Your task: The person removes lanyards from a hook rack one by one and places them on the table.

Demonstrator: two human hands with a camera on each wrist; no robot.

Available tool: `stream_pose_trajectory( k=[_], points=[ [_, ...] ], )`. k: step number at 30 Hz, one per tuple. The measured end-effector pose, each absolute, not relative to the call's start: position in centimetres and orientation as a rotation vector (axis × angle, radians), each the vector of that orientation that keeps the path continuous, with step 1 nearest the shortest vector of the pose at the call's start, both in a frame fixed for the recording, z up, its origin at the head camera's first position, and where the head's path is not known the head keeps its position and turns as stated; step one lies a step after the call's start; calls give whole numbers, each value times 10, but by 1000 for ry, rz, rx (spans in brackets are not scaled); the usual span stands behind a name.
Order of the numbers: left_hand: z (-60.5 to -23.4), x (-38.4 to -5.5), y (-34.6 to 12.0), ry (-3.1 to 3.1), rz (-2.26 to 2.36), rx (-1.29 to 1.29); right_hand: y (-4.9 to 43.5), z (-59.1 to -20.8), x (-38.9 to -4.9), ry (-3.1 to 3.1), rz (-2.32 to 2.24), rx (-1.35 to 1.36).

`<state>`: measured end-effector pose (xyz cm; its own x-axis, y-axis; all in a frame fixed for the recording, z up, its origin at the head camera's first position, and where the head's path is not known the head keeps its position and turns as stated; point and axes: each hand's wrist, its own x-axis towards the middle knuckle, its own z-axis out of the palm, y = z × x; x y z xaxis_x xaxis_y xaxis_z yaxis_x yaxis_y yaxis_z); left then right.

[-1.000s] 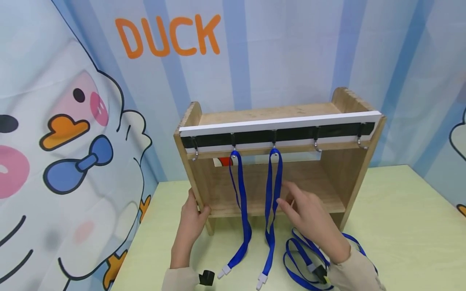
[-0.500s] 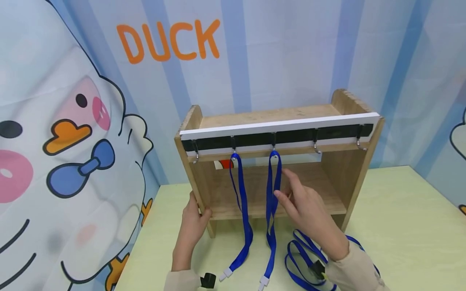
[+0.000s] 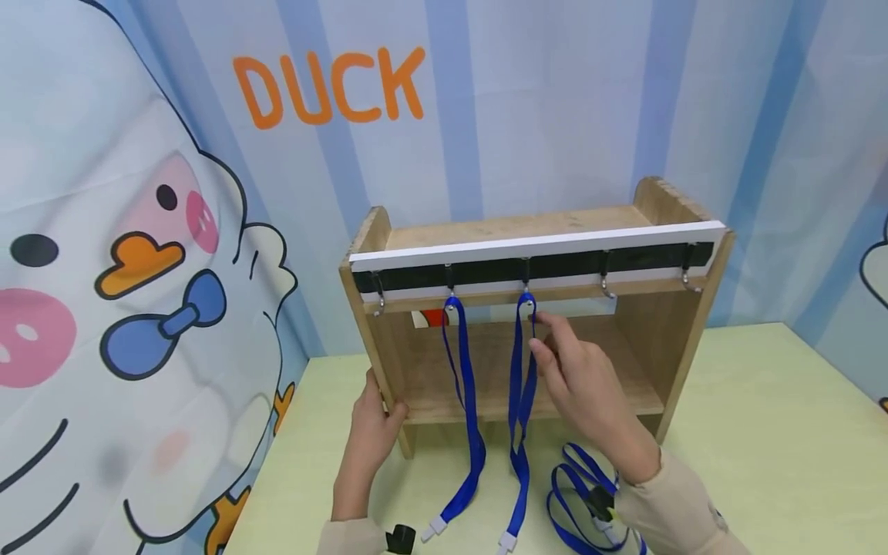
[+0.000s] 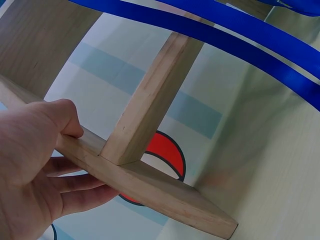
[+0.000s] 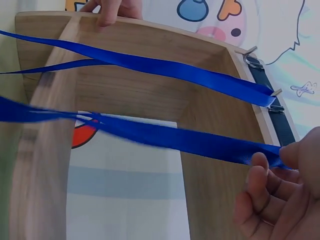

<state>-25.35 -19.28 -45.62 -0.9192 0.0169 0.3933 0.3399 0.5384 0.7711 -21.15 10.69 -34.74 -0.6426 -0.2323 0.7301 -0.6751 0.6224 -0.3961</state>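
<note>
The lanyard (image 3: 514,393) hangs from the middle hook (image 3: 526,270) of the rack (image 3: 520,223); the right hand (image 3: 590,378) pinches its upper strap. The left hand (image 3: 375,416) grips the rack's left side panel. The 2nd lanyard (image 3: 468,385) hangs 1 hook leftward; the 3rd lanyard (image 3: 584,546) lies looped on the table (image 3: 749,462).

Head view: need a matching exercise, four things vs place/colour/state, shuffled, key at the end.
Things
1. Left hand
2. Right hand
3. Coil
4. Hook strip

Place, colour or state
A. Lies on the table
B. Black on white
C. At the lanyard hanging from the middle hook
D. Grips the rack by its side panel

Pairs: 1-D, 2-C, 3-A, 4-B
</note>
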Motion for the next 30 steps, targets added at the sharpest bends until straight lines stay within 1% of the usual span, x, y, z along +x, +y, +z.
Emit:
stream_pose_trajectory(
  k=[6, 17, 30],
  points=[
    [-460, -251, -192, -2442, -1334, -296, 106, -344, -213, -2172, 940, 702],
    [-462, -250, -192, -2438, -1334, -303, 103, -338, -205, -2093, 960, 716],
    [-455, -254, -192, -2415, -1309, -327, 98, -333, -180, -2074, 944, 794]
  ],
)
